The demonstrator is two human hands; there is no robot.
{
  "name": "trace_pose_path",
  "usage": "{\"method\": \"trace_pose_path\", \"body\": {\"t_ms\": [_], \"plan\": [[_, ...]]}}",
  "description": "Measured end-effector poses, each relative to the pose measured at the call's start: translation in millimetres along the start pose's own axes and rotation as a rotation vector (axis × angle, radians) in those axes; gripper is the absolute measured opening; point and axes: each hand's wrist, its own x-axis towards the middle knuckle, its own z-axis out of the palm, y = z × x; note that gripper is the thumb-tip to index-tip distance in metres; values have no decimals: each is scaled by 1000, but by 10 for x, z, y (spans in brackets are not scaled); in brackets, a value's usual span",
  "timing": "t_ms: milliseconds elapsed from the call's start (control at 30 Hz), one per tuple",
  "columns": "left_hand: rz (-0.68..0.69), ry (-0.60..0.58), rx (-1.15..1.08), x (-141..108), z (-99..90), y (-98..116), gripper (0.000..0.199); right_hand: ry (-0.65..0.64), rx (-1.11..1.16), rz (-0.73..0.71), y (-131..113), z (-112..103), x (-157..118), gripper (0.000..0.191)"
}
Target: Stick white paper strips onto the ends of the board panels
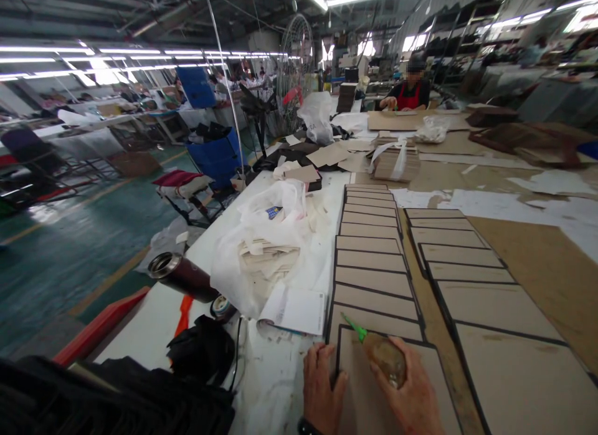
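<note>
In my right hand (413, 388) is a squeeze bottle (389, 359) of brownish glue, fingers wrapped around it. Its green nozzle (357, 329) points up and left over the nearest beige panel (362, 391), which has a dark border. My left hand (323, 385) rests at that panel's left edge, thumb apart from the fingers, holding nothing. Overlapping panels (374, 260) of the same kind run away from me in a row. To the right lies a second row of larger panels (495, 298).
Left of the panels are a plastic bag (228, 260) of beige pieces, a booklet (299, 307), a dark thermos (184, 276) and black cloth (203, 351). A bundle of boards (397, 161) stands farther back. Across the table a person in a red apron (409, 96) works.
</note>
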Motion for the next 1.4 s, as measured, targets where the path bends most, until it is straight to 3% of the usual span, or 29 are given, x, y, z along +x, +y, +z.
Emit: {"method": "trace_pose_path", "body": {"t_ms": [267, 533, 900, 1067, 1267, 1400], "plan": [[-1, 32, -16, 14, 22, -51, 36, 75, -45, 95, 184, -318, 25, 45], [4, 48, -16, 57, 41, -89, 35, 174, -151, 307, 430, -743, -49, 56], [17, 60, 0, 55, 28, -76, 35, 185, -253, 379, 568, -998, -120, 59], [14, 54, -33, 67, -12, -84, 28, 191, -154, 375, 365, -794, 11, 64], [33, 52, -87, 130, -37, -114, 21, 134, -38, 102, 54, -261, 348, 50], [28, 133, -131, 167, 23, -151, 19, 80, -16, 38, -28, -24, 467, 45]]}}
